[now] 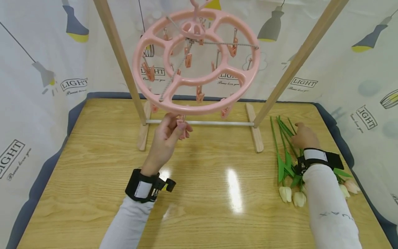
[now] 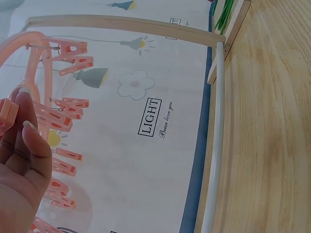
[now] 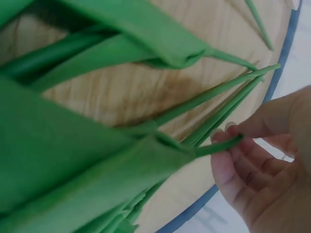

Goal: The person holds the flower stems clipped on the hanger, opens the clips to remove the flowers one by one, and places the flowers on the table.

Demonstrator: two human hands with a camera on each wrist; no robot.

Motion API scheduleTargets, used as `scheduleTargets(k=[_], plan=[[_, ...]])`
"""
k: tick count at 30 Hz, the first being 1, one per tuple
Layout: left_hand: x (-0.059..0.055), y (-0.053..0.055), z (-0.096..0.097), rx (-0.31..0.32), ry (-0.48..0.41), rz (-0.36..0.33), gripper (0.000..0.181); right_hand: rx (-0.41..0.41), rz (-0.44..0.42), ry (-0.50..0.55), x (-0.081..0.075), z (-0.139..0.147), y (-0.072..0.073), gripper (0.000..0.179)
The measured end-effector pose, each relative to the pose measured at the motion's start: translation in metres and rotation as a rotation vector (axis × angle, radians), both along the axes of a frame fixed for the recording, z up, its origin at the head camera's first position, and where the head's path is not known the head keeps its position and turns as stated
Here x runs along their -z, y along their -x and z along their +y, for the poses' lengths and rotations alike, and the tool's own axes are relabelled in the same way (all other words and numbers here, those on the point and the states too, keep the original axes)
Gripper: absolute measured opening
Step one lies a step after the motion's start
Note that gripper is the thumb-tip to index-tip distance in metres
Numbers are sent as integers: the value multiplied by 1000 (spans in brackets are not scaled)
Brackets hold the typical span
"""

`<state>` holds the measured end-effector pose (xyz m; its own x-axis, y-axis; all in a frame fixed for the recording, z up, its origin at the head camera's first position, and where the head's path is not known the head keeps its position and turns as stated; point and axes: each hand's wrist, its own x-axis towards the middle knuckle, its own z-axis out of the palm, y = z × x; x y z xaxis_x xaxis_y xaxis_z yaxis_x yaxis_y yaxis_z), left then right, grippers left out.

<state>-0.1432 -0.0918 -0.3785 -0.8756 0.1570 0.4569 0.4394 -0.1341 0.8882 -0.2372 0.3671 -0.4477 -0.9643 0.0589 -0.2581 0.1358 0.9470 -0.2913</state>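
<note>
A pink round clip hanger [image 1: 199,110] with many pink clips hangs from a wooden stand. Below its near rim, my left hand [image 1: 168,133] pinches a pink clothespin [image 2: 7,115] between thumb and fingers. Over at the right, my right hand [image 1: 306,136] is on a bunch of tulips [image 1: 285,194] with white and pale pink heads. Close up in the right wrist view, thumb and fingertips pinch the end of one green tulip stem [image 3: 218,147]. My right forearm hides part of the bunch.
Two wooden posts [image 1: 116,52] rise from feet on the table [image 1: 199,207], joined low down by a white bar [image 1: 217,123]. A patterned cloth [image 1: 105,62] stands round the back and sides, with a dark blue edge along the table.
</note>
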Motion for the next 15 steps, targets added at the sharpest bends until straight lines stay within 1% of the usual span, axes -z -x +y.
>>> scheduleTargets(k=[4,8,15], plan=[[0,0,0,-1,-5,3,28,-60,-5,4,2,-1,2,60],[1,0,1,-4,-5,10,28,-112,-15,-8,2,-2,0,55],[1,0,1,-2,-20,13,30,-120,6,-45,6,-7,-4,53]])
